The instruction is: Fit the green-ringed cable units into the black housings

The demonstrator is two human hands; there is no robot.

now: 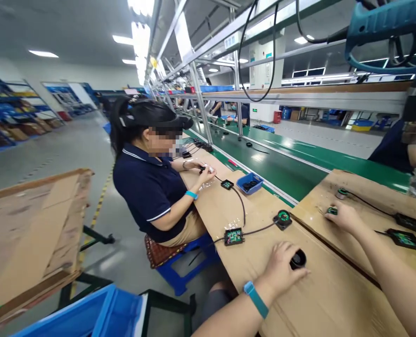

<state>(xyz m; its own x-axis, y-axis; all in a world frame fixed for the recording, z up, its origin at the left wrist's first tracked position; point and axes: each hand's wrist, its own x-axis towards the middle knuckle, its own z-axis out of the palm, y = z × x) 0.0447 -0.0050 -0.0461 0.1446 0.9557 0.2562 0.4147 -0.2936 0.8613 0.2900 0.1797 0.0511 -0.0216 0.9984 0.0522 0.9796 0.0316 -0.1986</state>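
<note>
On a cardboard-covered bench (320, 299), the left hand (281, 271) curls closed around a black round cap (298, 258). The right hand (343, 216), farther along, pinches a small green-faced round part (331, 211). Beyond, a blue tray (250, 182) holds dark parts.

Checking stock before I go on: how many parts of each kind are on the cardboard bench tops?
Square boards: 4
Round boards: 3
Black cup: 1
Blue tray: 1
Total: 9
</note>
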